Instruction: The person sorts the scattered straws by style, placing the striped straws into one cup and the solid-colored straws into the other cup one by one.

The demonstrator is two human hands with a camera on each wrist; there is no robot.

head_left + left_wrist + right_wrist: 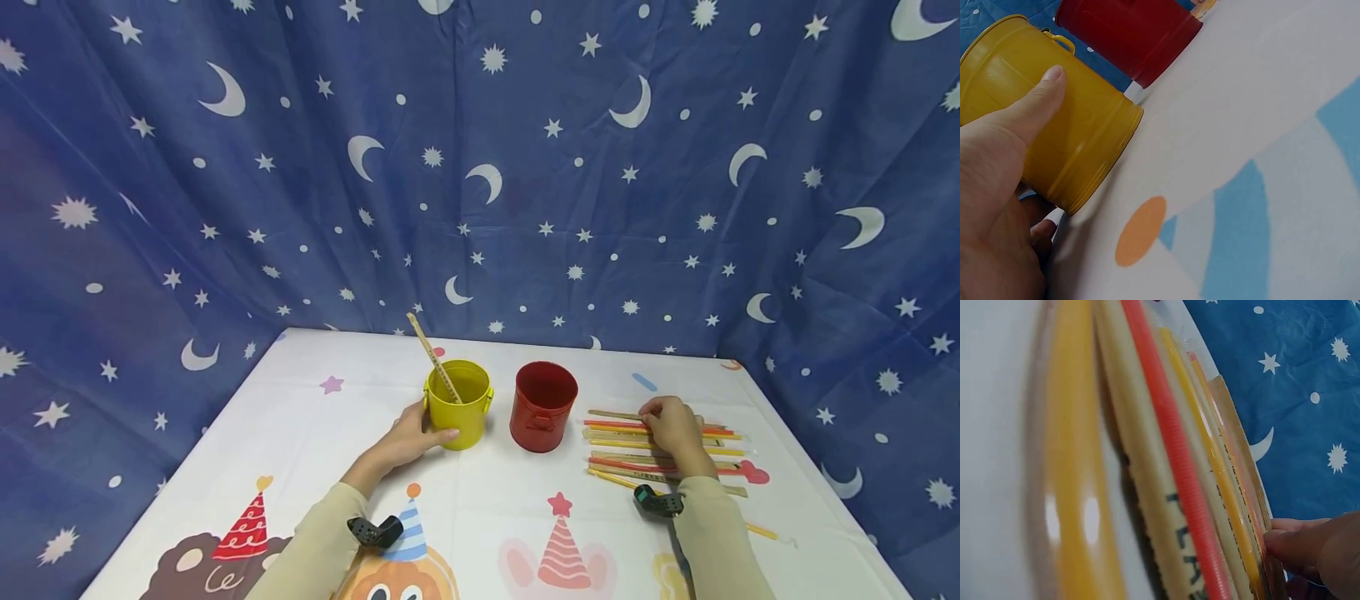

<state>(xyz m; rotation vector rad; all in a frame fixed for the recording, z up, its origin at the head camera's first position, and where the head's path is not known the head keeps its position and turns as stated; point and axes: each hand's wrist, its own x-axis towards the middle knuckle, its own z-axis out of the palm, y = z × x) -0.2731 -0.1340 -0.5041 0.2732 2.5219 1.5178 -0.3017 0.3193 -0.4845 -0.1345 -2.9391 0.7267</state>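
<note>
The left hand (408,437) has its grip round the yellow bucket (468,427), thumb across the near wall and palm against the left side. The bucket stands on the bench (277,433), left of centre, with a strip of white surface between it and the far edge. A paper-wrapped stick (431,350) leans in it, its upper end jutting past the rim to the far left.

The red bucket (538,425) stands just to the right, a narrow gap separating the two walls.

Farther right, the right hand (675,429) has its grip pinching the farthest stick (611,413), thumb and fingertip together. The row of sticks (615,437) lies crosswise, near side packed close beneath that hand, its right ends short of the bench's slanting right edge. Wide room spreads left of the yellow bucket and nearer than both buckets. The blue curtain (450,200) borders the far edge.
</note>
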